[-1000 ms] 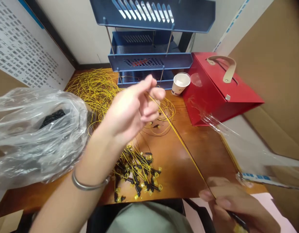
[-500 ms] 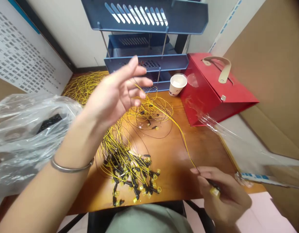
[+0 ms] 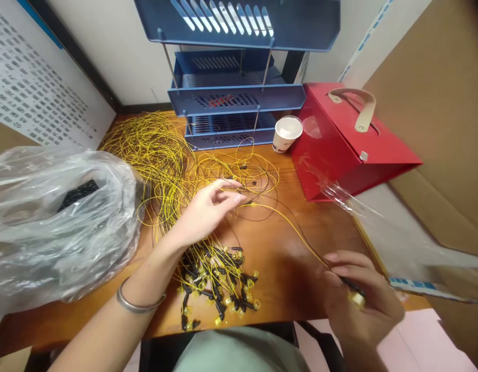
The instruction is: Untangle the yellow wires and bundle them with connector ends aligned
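My right hand (image 3: 366, 305) is closed round one end of a thin yellow-and-dark wire (image 3: 291, 222), which carries a black plug with a clear yellow tip (image 3: 355, 297). From there the wire runs left to my left hand (image 3: 207, 212), whose thumb and fingers are pinched together where it meets them. Below that hand lies a heap of similar black plugs with yellow tips (image 3: 223, 281), their wires trailing back under my wrist. A tangle of yellow wires (image 3: 145, 150) spreads behind and left of the hand. Loose coils (image 3: 262, 163) lie beyond my fingertips.
A blue tiered tray rack (image 3: 239, 98) stands at the back. Right of it are a paper cup (image 3: 287, 134) and a red box (image 3: 339, 139) with a beige handle. A clear plastic bag (image 3: 68, 237) with something black inside sits at left on the wooden table (image 3: 277, 289).
My left hand has come down from its raised, open-fingered pose to the tabletop and pinched its fingers at the wire. My right hand still grips the plug end, shifted slightly right.
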{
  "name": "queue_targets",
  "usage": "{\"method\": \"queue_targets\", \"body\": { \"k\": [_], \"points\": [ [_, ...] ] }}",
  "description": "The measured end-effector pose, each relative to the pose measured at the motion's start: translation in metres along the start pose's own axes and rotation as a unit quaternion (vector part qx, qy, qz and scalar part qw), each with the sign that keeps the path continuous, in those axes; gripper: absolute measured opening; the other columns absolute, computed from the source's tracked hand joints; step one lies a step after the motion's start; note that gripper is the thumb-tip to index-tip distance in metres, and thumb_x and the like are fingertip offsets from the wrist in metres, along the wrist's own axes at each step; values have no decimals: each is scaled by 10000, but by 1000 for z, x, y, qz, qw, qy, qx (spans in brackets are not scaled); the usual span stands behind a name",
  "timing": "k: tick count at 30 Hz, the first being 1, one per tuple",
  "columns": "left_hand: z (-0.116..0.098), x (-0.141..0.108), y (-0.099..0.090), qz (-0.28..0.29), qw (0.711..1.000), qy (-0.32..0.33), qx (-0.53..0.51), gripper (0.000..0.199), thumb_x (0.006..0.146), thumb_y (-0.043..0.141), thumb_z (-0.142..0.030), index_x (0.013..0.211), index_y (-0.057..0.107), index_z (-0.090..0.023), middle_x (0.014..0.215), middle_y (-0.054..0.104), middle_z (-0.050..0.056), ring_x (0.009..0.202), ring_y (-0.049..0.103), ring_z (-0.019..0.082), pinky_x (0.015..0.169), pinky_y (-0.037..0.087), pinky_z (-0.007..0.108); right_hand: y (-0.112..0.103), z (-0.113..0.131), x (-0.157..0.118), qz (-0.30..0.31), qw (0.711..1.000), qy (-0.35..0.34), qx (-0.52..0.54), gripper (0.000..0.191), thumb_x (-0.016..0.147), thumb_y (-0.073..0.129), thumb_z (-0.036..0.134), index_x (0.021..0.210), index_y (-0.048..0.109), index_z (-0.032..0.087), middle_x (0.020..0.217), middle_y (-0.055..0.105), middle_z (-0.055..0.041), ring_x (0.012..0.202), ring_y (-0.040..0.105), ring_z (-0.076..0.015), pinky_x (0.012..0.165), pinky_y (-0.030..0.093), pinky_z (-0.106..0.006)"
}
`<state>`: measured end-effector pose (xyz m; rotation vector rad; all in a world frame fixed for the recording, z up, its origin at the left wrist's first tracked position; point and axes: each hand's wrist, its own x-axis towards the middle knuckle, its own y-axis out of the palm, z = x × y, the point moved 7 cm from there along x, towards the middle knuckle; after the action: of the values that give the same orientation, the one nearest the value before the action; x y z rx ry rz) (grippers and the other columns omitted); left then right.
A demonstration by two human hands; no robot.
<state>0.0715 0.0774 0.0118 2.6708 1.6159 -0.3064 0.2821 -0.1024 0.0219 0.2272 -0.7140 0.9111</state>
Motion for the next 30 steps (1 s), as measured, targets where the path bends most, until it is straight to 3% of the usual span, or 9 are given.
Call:
{"method": "queue_targets", "body": {
  "k": [3, 6, 10, 16, 25, 30],
  "points": [
    [9, -1, -2, 2, 998, -16, 55, 282, 914, 638, -350, 1042, 701, -107, 999, 773, 98, 781, 666, 113, 728, 490, 218, 1, 3, 6, -10, 998, -6, 66, 226, 795, 662, -2, 941, 687, 169, 978, 735, -52, 900, 690, -197, 805, 569, -386],
    [12, -2, -7, 0, 993, -42, 107, 335, 932, 602, -399, 886, 763, -109, 832, 773, 76, 580, 570, 74, 586, 429, 200, -2, 3, 16, -20, 988, 10, 153, 165, 843, 672, 73, 962, 706, 182, 961, 770, -22, 934, 722, -205, 890, 562, -409],
    [7, -3, -16, -38, 995, -50, 83, 353, 903, 642, -421, 770, 752, -113, 778, 762, 66, 505, 518, 45, 489, 375, 172, -17, -6, 28, -37, 968, 72, 237, 98, 822, 750, 186, 914, 742, 219, 844, 785, 40, 820, 751, -165, 819, 611, -317],
    [23, -3, -25, -113, 985, -87, -93, 351, 808, 732, -453, 714, 682, -118, 602, 679, 21, 454, 504, 44, 455, 391, 148, -43, -17, 29, -75, 950, 151, 262, 133, 777, 782, 229, 903, 742, 242, 789, 779, 57, 753, 752, -165, 503, 626, -272],
    [15, -12, -38, -215, 953, -41, -208, 307, 752, 765, -381, 635, 636, -129, 498, 572, -23, 421, 473, 47, 407, 372, 144, -40, -23, 22, -163, 937, 199, 236, 197, 700, 846, 195, 855, 725, 204, 818, 787, 30, 684, 749, -159, 534, 647, -259],
    [13, -16, -30, -196, 951, -41, -236, 356, 788, 756, -454, 715, 667, -117, 590, 649, 13, 420, 482, 51, 390, 393, 151, -40, -26, 19, -178, 929, 226, 233, 206, 685, 855, 200, 836, 715, 196, 825, 789, 14, 607, 736, -171, 456, 615, -264]
  ]
}}
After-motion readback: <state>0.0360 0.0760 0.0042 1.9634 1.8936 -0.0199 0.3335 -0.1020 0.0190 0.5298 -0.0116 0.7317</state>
